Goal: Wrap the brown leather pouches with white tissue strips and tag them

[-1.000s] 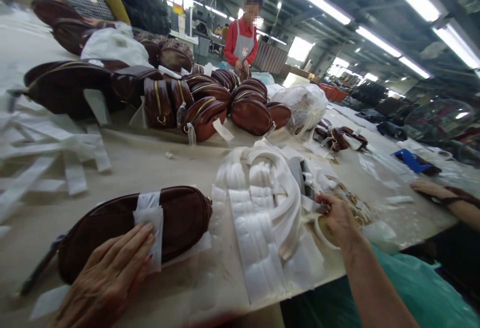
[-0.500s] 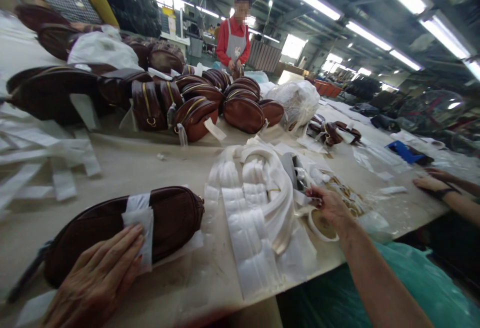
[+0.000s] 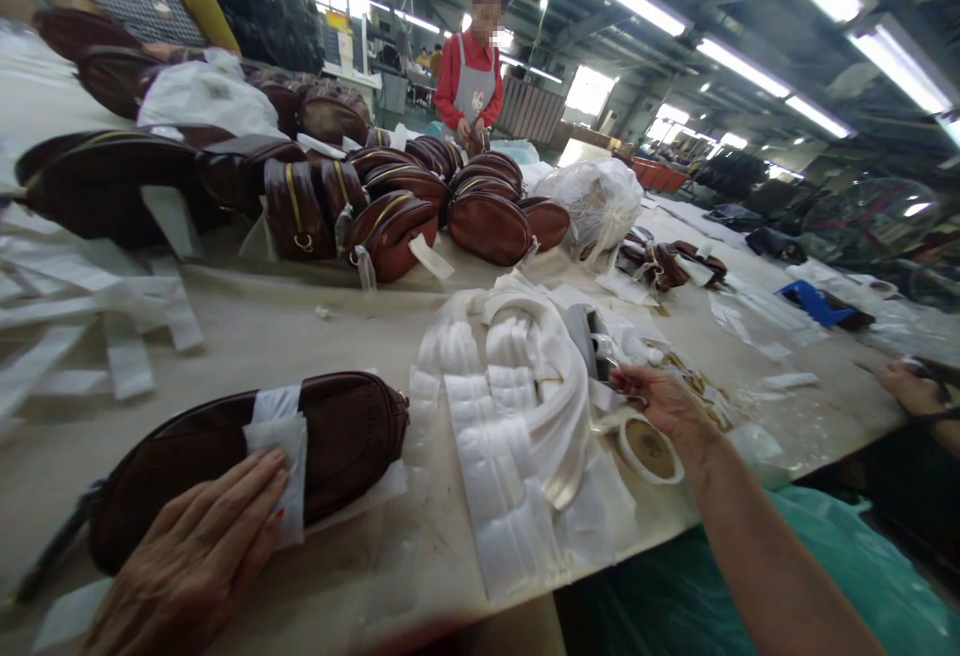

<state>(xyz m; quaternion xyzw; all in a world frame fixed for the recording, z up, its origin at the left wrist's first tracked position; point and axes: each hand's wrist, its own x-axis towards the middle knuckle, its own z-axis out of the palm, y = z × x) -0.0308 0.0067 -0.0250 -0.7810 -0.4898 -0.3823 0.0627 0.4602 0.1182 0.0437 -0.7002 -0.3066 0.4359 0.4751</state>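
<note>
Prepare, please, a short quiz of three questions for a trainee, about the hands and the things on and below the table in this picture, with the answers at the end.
1. Multiple choice: what is the left hand resting on?
a) the blue object
b) the white paper on the dark brown bag
c) the roll with the brown core
2. True or false: the right hand is lying on the dark brown bag.
3. Fill in the missing word: the plastic at the lower right, below the table top, is ____ in colour.

Key:
1. b
2. False; its fingertips are near the grey holder.
3. green
</note>
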